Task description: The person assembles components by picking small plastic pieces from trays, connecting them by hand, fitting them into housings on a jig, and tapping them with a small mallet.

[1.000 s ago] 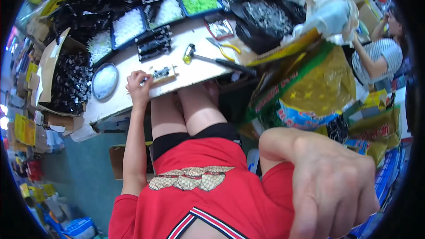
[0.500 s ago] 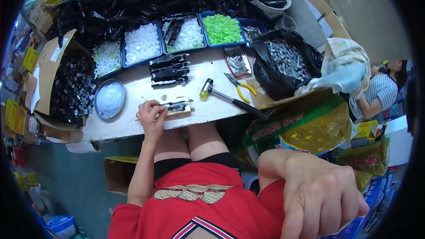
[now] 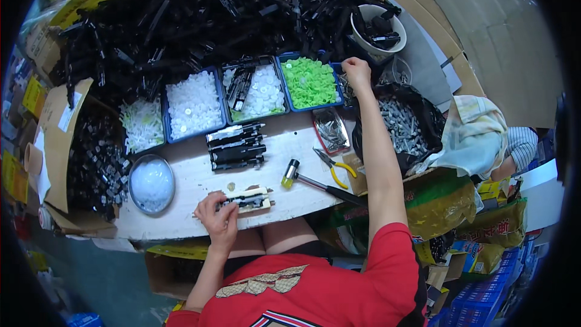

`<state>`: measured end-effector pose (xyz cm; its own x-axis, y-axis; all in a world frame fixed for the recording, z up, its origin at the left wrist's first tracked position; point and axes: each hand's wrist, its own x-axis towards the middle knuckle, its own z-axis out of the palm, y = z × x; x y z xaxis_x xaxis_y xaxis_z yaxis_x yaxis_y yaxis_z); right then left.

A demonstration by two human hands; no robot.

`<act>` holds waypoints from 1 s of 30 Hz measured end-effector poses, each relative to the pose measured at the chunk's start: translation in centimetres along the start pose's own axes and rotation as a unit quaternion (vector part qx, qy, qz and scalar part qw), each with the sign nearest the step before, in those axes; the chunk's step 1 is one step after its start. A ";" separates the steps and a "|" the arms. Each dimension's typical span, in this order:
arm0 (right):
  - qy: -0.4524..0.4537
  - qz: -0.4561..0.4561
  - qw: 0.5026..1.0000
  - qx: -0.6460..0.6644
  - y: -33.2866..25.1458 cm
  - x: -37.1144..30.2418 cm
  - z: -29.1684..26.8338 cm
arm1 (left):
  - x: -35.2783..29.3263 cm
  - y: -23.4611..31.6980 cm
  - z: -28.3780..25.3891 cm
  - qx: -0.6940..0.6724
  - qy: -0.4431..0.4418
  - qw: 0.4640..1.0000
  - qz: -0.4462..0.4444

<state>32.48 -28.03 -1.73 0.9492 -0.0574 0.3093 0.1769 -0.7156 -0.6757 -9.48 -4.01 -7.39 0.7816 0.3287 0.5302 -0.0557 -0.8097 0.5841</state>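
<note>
black-and-white part (image 3: 247, 199) lies at the table's (image 3: 193, 184) near edge, left hand (image 3: 219, 218) curled over its end. right hand (image 3: 356, 72) reaches beside the green-piece tray (image 3: 310, 82), fingers bent; grip cannot be told.

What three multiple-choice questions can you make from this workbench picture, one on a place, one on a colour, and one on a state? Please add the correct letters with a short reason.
1. Where does the hammer lie?
A. on the white table top, right of the fixture
B. inside the green bin
C. on the floor

2. What colour are the pliers' handles?
A. red
B. yellow
C. blue

3. What is the left hand doing?
A. hanging free
B. resting on the white fixture with black parts
C. holding the hammer

Answers: 1 A, it lies on the table beside the fixture. 2 B, the grips are yellow. 3 B, its fingers touch the fixture, while the right hand reaches toward the far bins.
</note>
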 end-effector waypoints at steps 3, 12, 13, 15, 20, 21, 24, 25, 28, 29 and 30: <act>-0.010 0.069 0.995 -0.064 -2.9 1.4 2.2 | -0.1 0.0 -0.2 0.008 0.001 1.000 -0.004; -0.094 0.190 0.924 0.318 -5.4 2.8 2.8 | 0.5 -0.2 0.2 -0.001 0.000 1.000 0.001; -0.118 0.186 0.907 0.360 -5.5 2.6 2.3 | 0.6 -0.2 0.2 -0.001 0.002 1.000 0.001; -0.139 0.182 0.887 0.400 -5.7 2.2 1.5 | 0.6 -0.2 0.2 0.004 0.004 1.000 -0.001; -0.091 0.114 0.889 0.434 -6.2 1.4 -0.5 | 0.3 -0.1 0.2 -0.003 0.015 1.000 0.002; -0.076 0.100 0.896 0.426 -6.5 1.1 -0.8 | 0.2 0.0 0.1 -0.006 0.022 1.000 -0.002; -0.084 0.066 0.891 0.442 -6.1 0.9 -1.6 | -0.5 0.0 0.0 -0.008 0.028 1.000 0.001; -0.080 0.060 0.883 0.459 -6.0 0.6 -1.8 | -0.7 0.2 -0.1 -0.005 0.026 1.000 -0.002; -0.137 0.034 0.853 0.502 -7.4 -1.2 -2.9 | -1.0 0.2 -0.2 0.004 0.031 0.999 0.000; -0.161 0.039 0.841 0.515 -8.5 -2.4 -3.1 | -1.0 -0.1 -0.1 0.013 0.032 0.999 0.004; -0.197 0.023 0.813 0.548 -9.0 -3.7 -2.9 | -1.3 -0.4 0.0 0.022 0.029 0.999 0.008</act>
<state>26.60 -23.38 5.15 0.9328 0.3149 0.1751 0.0605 0.3423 -0.9376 -10.47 -4.08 -8.27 0.7429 0.3431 0.5748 -0.0384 -0.8354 0.5482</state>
